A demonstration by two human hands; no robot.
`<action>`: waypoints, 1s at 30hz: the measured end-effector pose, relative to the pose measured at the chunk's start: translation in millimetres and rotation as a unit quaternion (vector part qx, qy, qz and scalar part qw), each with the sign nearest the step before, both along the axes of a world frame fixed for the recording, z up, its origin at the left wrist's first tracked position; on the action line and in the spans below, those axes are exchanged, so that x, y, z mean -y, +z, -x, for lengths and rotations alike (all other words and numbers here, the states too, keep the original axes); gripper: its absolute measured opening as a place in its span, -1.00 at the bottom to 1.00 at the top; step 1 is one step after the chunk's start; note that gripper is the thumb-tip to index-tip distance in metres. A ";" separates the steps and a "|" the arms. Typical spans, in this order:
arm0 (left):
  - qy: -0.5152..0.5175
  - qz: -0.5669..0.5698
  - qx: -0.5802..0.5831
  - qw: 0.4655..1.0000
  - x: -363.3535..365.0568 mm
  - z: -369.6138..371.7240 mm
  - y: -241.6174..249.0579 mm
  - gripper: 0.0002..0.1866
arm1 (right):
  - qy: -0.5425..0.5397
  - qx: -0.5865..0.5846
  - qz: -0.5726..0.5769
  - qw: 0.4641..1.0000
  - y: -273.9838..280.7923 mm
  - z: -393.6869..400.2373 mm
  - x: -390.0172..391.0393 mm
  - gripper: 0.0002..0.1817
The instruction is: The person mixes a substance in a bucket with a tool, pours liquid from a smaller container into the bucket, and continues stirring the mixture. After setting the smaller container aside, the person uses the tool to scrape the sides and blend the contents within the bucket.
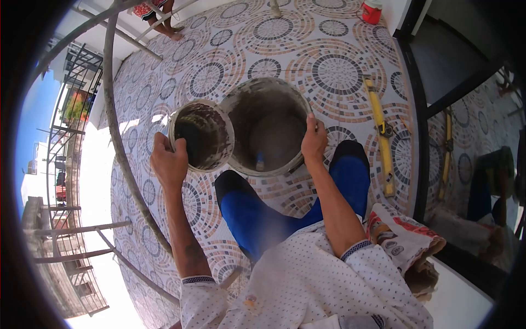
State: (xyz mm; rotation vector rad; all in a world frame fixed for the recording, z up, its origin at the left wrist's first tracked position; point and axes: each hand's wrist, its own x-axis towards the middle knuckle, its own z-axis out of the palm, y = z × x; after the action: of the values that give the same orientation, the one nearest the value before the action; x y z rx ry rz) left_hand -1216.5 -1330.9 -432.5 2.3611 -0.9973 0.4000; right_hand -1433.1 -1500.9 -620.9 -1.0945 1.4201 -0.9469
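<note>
A small round bucket (201, 134), crusted with grey residue, is tilted with its mouth towards me. My left hand (171, 159) is closed on its left rim, thumb at the inside edge. Beside it, overlapping in view, a larger bucket (266, 126) stands between my feet, its inner wall coated in grey. My right hand (314, 138) grips that bucket's right rim. Low inside the large bucket shows a small bluish object (259, 161), too small to identify. Dark material lies within the small bucket.
A yellow level (382, 142) lies on the patterned tile floor at the right, near a dark door frame (419, 137). An opened paper sack (405, 241) is beside my right leg. Wooden poles (118, 131) cross the left. Behind are a person's legs (161, 23) and a red container (371, 12).
</note>
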 end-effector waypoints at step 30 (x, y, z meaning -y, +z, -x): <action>-0.003 0.167 0.017 0.986 -57.2 37.9 22.7 -0.81 | 0.014 -0.058 -0.051 0.997 -4.8 1.3 1.1 -0.21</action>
State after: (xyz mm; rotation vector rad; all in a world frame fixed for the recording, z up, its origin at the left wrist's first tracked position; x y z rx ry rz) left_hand -1254.4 -1273.7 -409.8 2.0551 -0.8753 0.5603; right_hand -1434.5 -1502.0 -625.8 -1.1045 1.5263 -0.7928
